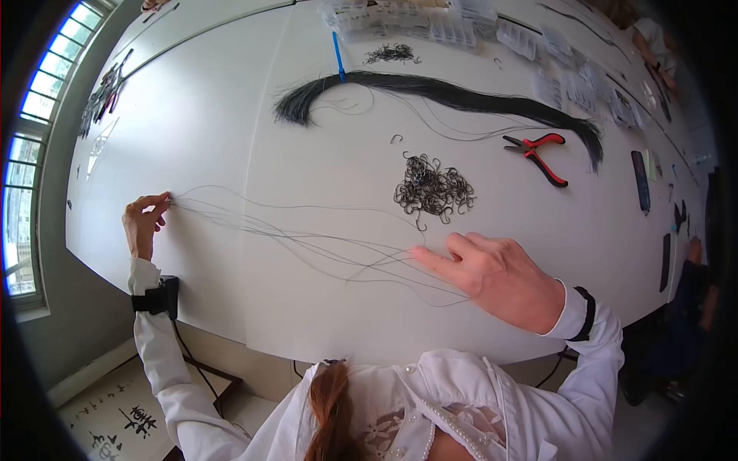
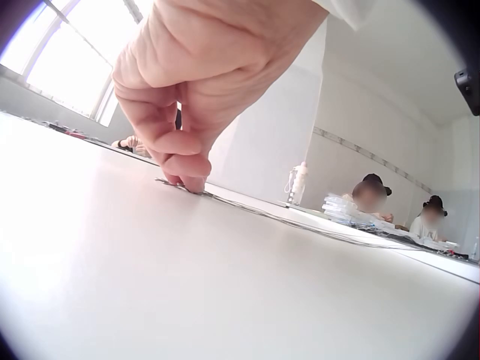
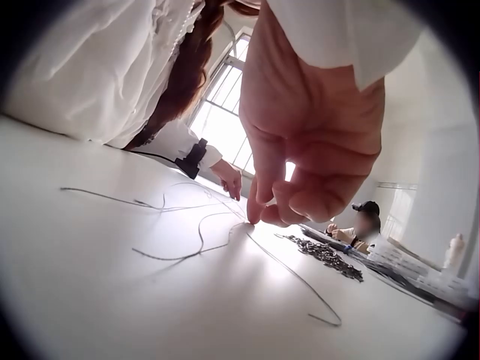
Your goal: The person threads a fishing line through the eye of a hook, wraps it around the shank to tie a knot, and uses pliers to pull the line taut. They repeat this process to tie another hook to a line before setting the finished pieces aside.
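White blouse [image 1: 546,422] fills the bottom centre; piled hooks [image 1: 432,186] and red-handled pliers [image 1: 530,150] lie right of centre, below a black bundle [image 1: 461,94]. Thin, dark, crossing strands [image 1: 283,233] span left to centre, pinched by the left hand [image 1: 144,223]; the loose right hand [image 1: 500,276] touches them, index finger straight.

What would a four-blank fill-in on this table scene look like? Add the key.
The tie around the black bundle is ____.
The pliers are black and ____.
Thin strands stretch from the ____ grip toward the right grip.
The larger pile of hooks lies nearer the ____ grip.
Missing words: blue; red; left; right.
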The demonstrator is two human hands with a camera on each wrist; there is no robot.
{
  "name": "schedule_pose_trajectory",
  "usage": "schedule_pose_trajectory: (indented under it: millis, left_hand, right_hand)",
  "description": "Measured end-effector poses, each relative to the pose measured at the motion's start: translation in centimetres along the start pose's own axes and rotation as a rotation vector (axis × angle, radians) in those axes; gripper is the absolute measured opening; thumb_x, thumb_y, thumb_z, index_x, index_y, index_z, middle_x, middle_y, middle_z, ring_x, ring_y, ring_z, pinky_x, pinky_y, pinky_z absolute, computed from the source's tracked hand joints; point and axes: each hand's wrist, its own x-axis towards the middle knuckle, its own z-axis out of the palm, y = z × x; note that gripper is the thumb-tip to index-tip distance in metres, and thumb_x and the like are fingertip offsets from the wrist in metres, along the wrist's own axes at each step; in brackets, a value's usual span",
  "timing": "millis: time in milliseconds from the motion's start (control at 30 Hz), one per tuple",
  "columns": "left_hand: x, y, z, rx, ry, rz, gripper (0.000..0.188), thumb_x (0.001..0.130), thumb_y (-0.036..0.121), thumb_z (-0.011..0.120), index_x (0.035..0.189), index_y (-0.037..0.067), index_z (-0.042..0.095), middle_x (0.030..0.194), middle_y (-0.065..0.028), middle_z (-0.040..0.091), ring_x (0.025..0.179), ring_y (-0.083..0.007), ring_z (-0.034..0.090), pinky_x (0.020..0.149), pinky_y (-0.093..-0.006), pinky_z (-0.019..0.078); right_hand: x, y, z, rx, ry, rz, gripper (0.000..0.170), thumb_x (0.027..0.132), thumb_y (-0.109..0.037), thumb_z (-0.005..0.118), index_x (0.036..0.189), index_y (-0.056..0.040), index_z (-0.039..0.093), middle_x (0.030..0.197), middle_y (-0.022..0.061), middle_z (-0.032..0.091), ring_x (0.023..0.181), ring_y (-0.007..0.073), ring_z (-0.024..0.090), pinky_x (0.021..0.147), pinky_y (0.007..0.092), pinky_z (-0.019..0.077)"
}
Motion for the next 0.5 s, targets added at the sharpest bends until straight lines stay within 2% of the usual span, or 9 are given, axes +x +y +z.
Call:
schedule_pose_trajectory:
  millis: [100,167,400,500]
  left_hand:
    - [-0.2,0.5,0.1,0.037,0.006,-0.003,0.014,0.077,0.004,0.066,0.089,0.006,0.073,0.068,-0.0024,0.064,0.048,-0.0074,0.05,0.042,-0.0211,0.0365]
    - [-0.4,0.7,0.1,0.064,0.016,0.003,0.014,0.078,0.004,0.066,0.089,0.006,0.073,0.068,-0.0024,0.064,0.049,-0.0073,0.051,0.042,-0.0212,0.0366]
    - [-0.1,0.2,0.1,0.114,0.021,0.061,0.013,0.078,0.006,0.067,0.09,0.006,0.073,0.07,-0.003,0.065,0.048,-0.0076,0.053,0.041,-0.0205,0.0377]
    - [-0.1,0.2,0.1,0.125,0.023,0.051,0.012,0.078,0.006,0.067,0.089,0.006,0.073,0.071,-0.0031,0.066,0.048,-0.0077,0.054,0.041,-0.0206,0.038]
  right_hand:
    - [0.0,0.2,0.3,-0.036,0.032,-0.021,0.046,0.074,-0.011,0.057,0.119,-0.0032,0.052,0.081,0.0118,0.052,0.07,0.0223,0.059,0.056,0.0315,0.05]
    - [0.9,-0.9,0.1,-0.04,0.135,-0.036,0.05,0.071,-0.001,0.055,0.12,-0.0102,0.058,0.073,0.0062,0.045,0.062,0.017,0.054,0.053,0.0282,0.0473]
    - [1.4,-1.9,1.3,-0.151,0.116,-0.041,0.05,0.071,-0.004,0.057,0.12,-0.0111,0.059,0.071,0.0051,0.044,0.061,0.0164,0.053,0.053,0.0276,0.0468]
    - [0.0,-1.2,0.5,-0.102,0.009,-0.05,0.041,0.075,-0.008,0.055,0.116,-0.0087,0.055,0.078,0.0071,0.049,0.068,0.0175,0.056,0.057,0.0279,0.0487]
